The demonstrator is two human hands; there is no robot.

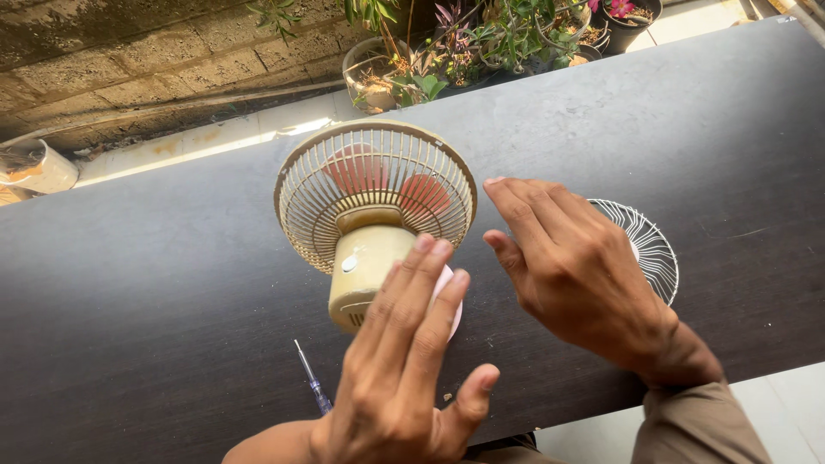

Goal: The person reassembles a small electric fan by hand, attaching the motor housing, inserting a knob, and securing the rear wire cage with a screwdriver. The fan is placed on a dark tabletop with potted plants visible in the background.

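I'm looking down at a small beige table fan (371, 225) lying in the centre of the frame on a dark wooden table (155, 283), its rear grille and motor housing facing up, with the pink blades showing through the ribs. My left hand (404, 369), low in the centre, lies flat with its fingers stretched over the fan's beige motor housing and the pale pink base behind it, pressing rather than clasping, nothing gripped. My right hand (576, 266), right of centre, hovers open and spread just beside the grille's rim, fingers loose, holding nothing; whether its fingertips touch the rim I cannot tell. Behind that hand, towards the right of the frame, a white wire grille (653, 249) lies flat on the table, apart from the fan, so I judge the front guard is already off. A small screwdriver (311, 382) with a clear handle lies at the lower centre, just left of my left wrist, not in use. The rear cage and blades are in place on the motor, so by my reading that part is yet to be handled. Potted plants (464, 43) line the top edge beyond the table.
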